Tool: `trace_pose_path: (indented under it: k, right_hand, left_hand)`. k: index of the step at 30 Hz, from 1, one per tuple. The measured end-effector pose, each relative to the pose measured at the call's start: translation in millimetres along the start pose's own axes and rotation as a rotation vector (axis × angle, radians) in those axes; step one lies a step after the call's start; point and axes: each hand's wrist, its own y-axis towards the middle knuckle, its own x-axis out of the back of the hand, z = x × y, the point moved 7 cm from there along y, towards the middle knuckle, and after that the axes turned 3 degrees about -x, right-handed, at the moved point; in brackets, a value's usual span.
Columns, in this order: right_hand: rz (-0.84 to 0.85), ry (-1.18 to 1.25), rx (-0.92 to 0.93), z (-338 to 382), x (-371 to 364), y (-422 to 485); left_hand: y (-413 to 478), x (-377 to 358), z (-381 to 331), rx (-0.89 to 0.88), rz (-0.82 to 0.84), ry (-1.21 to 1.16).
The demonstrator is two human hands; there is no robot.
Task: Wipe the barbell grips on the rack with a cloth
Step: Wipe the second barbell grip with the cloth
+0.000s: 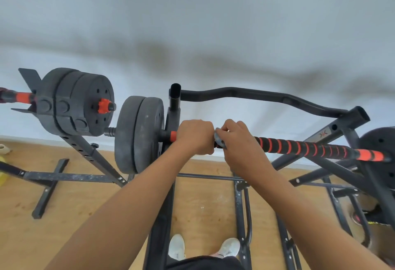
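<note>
Left hand (195, 136) gripping barbell (303, 147), right hand (237, 143) clutching cloth (219, 139), weight plates (139, 134) just left

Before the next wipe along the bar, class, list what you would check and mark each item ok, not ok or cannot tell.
1. Left hand grips the barbell grip to steady it: ok.
2. Right hand holds the cloth against the bar: ok.
3. Cloth wraps fully round the grip: cannot tell, mostly hidden.
4. Striped grip to the right is free of obstacles: ok.
5. Bar sits on the rack: ok.
6. Weight plates locked on: cannot tell.
</note>
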Motion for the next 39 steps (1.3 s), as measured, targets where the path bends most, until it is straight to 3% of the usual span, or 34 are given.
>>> trace_pose_path:
  k: [3, 4, 6, 8, 10, 14, 20, 25, 27, 29, 32, 34, 36, 39]
  right_hand:
    - [0.004, -0.033, 0.016, -2.9, 1.7, -1.8]
    - [0.017, -0.036, 0.031, -4.8, 4.4, 0.4]
    - [0.053, -0.011, 0.056, -10.9, 11.1, 12.4]
    - [0.150, -0.008, 0.038, -17.4, 15.7, 30.2]
    - [0.223, -0.033, 0.004, -20.7, 16.4, 43.9]
    - [0.185, 0.016, -0.058, -13.4, 13.2, 45.2]
    - [0.013, 0.005, -0.031, -3.0, 0.8, 23.0]
    - [-0.027, -0.005, -0.025, -1.4, -4.0, 0.2]
    - [-0.010, -0.031, -0.006, -4.3, -4.0, -5.4]
    - [-0.016, -0.004, 0.035, -9.5, 5.1, -4.6]
    - [-0.099, 0.136, 0.008, -27.7, 35.0, 15.3]
    - [-0.140, 0.111, -0.045, -37.4, 45.9, 37.2]
    - [-0.060, 0.130, -0.067, -32.4, 41.0, 57.1]
    - [0.183, 0.010, -0.087, -6.2, 14.9, 60.3]
  left_hand:
    - [13.9, -7.2, 4.9, -0.059, 0.308, -0.193]
    - [16.3, -6.8, 6.1, -0.070, 0.342, -0.246]
    - [15.4, -1.4, 7.6, -0.070, 0.225, -0.249]
    - [4.2, 7.8, 5.7, -0.051, -0.077, -0.060]
    - [-11.6, 2.9, -4.1, -0.036, -0.270, 0.110]
    - [-10.8, -0.3, -6.4, 0.038, -0.346, 0.174]
    - [10.1, 4.0, 2.8, 0.039, -0.179, 0.104]
    - [35.8, -4.0, 13.5, -0.004, 0.301, -0.151]
    - [42.0, -5.5, 16.8, -0.022, 0.392, -0.271]
    - [40.3, -0.8, 19.9, -0.019, 0.266, -0.258]
    - [20.7, 7.5, 21.7, 0.001, -0.138, -0.010]
    - [7.8, 3.8, 18.9, -0.024, -0.308, 0.121]
    - [5.8, 4.5, 19.7, -0.019, -0.374, 0.163]
    - [12.3, 9.1, 17.6, 0.035, -0.337, 0.163]
